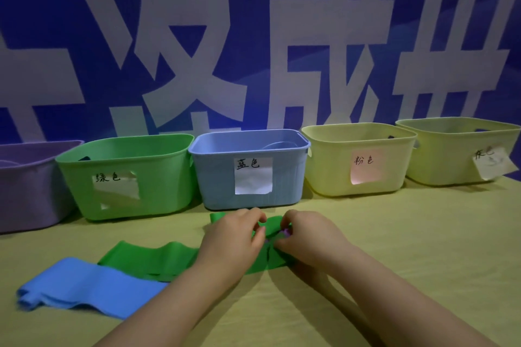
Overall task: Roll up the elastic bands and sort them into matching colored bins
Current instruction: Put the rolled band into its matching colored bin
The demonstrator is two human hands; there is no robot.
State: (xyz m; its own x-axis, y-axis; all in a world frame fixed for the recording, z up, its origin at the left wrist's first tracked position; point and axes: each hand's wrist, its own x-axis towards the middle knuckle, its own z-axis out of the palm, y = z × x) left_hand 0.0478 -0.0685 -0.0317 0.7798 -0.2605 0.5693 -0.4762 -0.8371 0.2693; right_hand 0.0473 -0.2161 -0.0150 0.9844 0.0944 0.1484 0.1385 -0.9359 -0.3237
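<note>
A left hand (235,238) and right hand (308,236), fingers curled, pinch one end of a green band (146,258) lying on the yellow tablecloth (408,234) just before the blue bin (220,183), seemingly starting its roll (a blue band (84,287) waits flat), next to be wound evenly for the green bin (158,166); a blue lettered banner (253,51) hangs behind.

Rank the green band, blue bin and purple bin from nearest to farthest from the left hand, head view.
1. The green band, pinched by the left hand itself.
2. The blue bin, just behind the hand.
3. The purple bin, far left.
</note>
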